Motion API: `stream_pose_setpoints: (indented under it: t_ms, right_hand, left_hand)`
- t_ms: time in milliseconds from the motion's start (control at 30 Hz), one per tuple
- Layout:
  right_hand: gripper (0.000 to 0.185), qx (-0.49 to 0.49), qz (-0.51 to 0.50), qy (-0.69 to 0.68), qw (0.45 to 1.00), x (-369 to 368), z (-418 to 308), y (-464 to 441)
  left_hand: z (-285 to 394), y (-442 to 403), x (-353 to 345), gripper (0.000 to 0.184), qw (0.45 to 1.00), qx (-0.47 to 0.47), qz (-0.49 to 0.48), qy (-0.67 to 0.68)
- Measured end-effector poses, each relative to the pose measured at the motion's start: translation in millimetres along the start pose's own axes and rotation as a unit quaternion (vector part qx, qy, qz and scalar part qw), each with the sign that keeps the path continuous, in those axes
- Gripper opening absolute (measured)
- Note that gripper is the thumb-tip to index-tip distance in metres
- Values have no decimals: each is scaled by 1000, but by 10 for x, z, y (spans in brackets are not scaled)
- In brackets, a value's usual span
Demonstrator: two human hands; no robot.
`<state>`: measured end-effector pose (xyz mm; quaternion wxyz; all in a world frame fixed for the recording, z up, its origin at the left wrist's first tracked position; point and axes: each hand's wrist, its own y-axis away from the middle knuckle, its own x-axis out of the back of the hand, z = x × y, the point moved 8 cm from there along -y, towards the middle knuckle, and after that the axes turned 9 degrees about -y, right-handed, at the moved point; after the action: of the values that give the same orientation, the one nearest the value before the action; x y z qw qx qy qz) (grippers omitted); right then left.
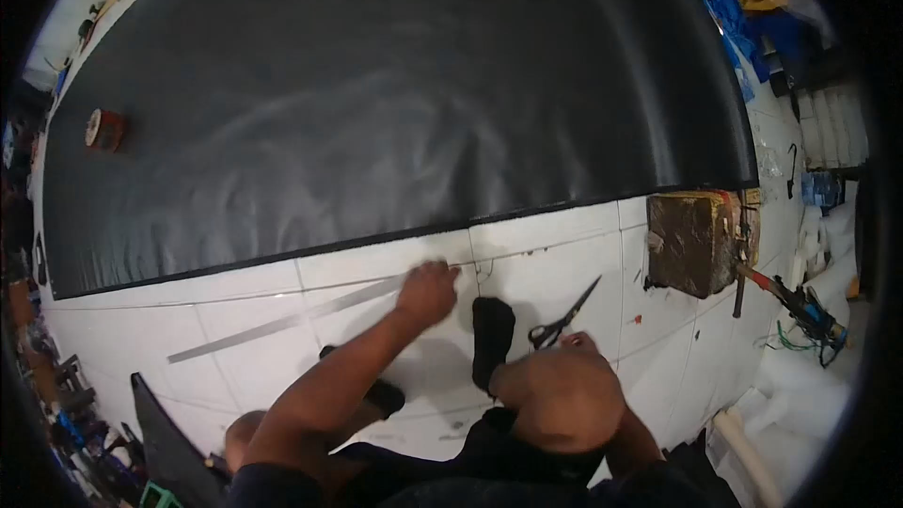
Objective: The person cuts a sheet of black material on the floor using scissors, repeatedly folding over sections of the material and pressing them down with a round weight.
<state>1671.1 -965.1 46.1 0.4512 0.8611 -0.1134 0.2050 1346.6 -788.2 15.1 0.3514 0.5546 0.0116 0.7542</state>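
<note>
My left hand (430, 293) is closed around the right end of a long metal ruler (282, 322). The ruler slants down to the left, over the white tiles. Beside my bent knee, fingers of my right hand (581, 344) show curled at the handles of black scissors (567, 317); the knee hides most of that hand. The scissors' blades look shut and point away to the upper right. Beyond both hands, a large black sheet (395, 122) lies spread on the floor, its near edge running just past my left hand.
A round reddish roll or tin (105, 130) rests on the sheet's left part. A brown wrapped block (691, 243) sits at its right corner, with a hammer-like tool (752, 275) alongside. My black-socked foot (492, 341) is between my hands. Coloured scraps (752, 0) lie at upper right.
</note>
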Motion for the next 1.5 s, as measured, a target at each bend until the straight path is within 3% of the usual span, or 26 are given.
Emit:
stream_pose_setpoints:
  t_ms: [33, 67, 133, 167, 367, 567, 733, 833, 967, 1067, 1133, 1267, 1333, 1500]
  right_hand:
    - [28, 5, -9, -10, 1000, -180, 118, 2]
    - [28, 9, -15, -20, 1000, -334, 161, -5]
    - [29, 26, -21, -45, 998, -583, 138, -47]
    - [29, 34, -22, -54, 998, -666, 121, -74]
    - [32, 56, -32, -77, 995, -956, 125, -133]
    - [35, 54, -79, -74, 993, -1046, 97, -153]
    - [39, 33, -233, -78, 969, -1135, -483, -174]
    - [41, 21, -298, -91, 950, -1285, -830, -201]
    - [33, 11, -283, -98, 954, -1336, -1257, -211]
    - [48, -17, -284, -118, 951, -1600, -965, -424]
    - [43, 1, -252, -191, 949, -1900, -638, -707]
    - [41, -47, -259, -196, 945, -2088, -493, -830]
    - [46, 38, -252, -134, 958, -2112, -526, -873]
    - [45, 36, -246, -131, 960, -2115, -667, -822]
  left_hand:
    - [-175, -298, 177, 49, 995, 43, -89, 22]
    - [-346, -452, 83, 52, 999, 29, 43, 1]
    - [-369, -556, 143, 34, 967, 16, 248, -62]
    - [-394, -631, 82, 34, 964, 16, 257, -67]
    - [-446, -899, -280, 33, 969, 1, 217, -121]
    - [-410, -887, -198, 18, 962, 13, 267, -57]
    - [-475, -883, -171, 12, 951, 83, 295, 37]
    - [-457, -884, -150, 12, 953, 72, 293, 32]
    - [-428, -928, -156, 18, 962, 76, 260, 21]
    - [-366, -903, -116, 27, 960, 80, 264, 42]
    - [-386, -943, -128, 33, 961, 93, 256, 48]
    - [-353, -968, -135, 32, 958, 86, 269, 51]
    - [-347, -955, -164, 30, 954, 88, 282, 43]
    - [-360, -958, -192, 25, 950, 88, 298, 42]
